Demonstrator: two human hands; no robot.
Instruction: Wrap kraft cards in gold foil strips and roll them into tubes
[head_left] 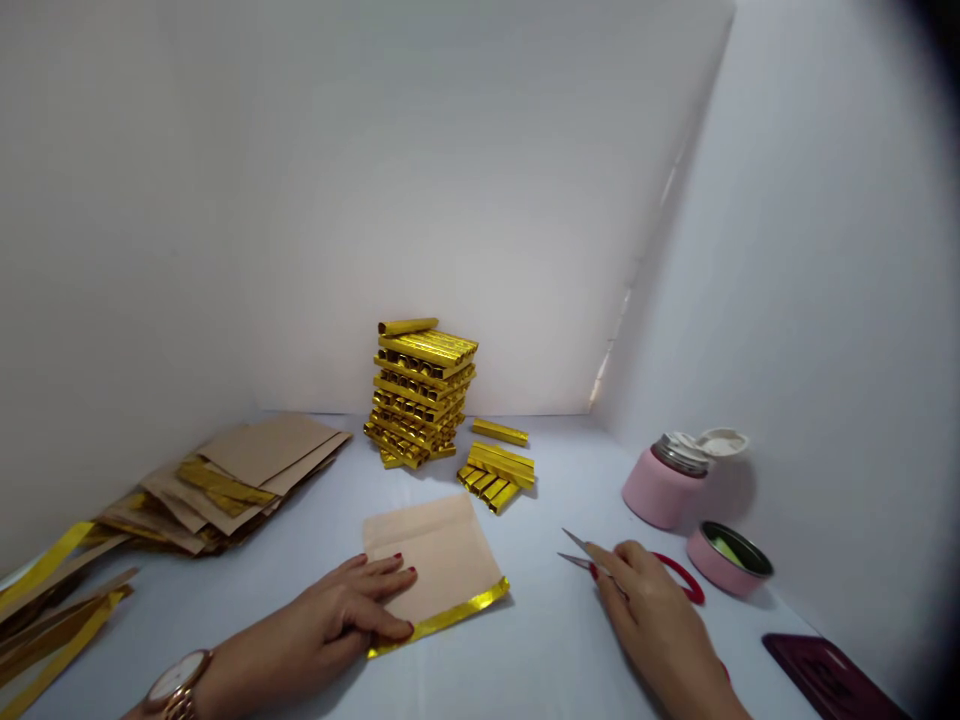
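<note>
My left hand [346, 612] lies flat, fingers stretched, on a tan paper sheet [442, 550] with a gold foil edge [450, 618] along its near side. My right hand [646, 605] rests over red-handled scissors [679, 575]; its fingers curl on the handles and the blades [577, 552] stick out to the left, slightly apart. Behind the sheet stands a crosswise stack of gold foil rolls [421, 392], with a few loose gold rolls [496, 472] lying beside it on the right.
A heap of tan and gold sheets [225, 482] lies at the left, with gold strips [52, 600] nearer. At the right are a pink flask [660, 487], its white lid [721, 441], a pink bowl [727, 560] and a dark maroon object [832, 675]. White walls enclose the table.
</note>
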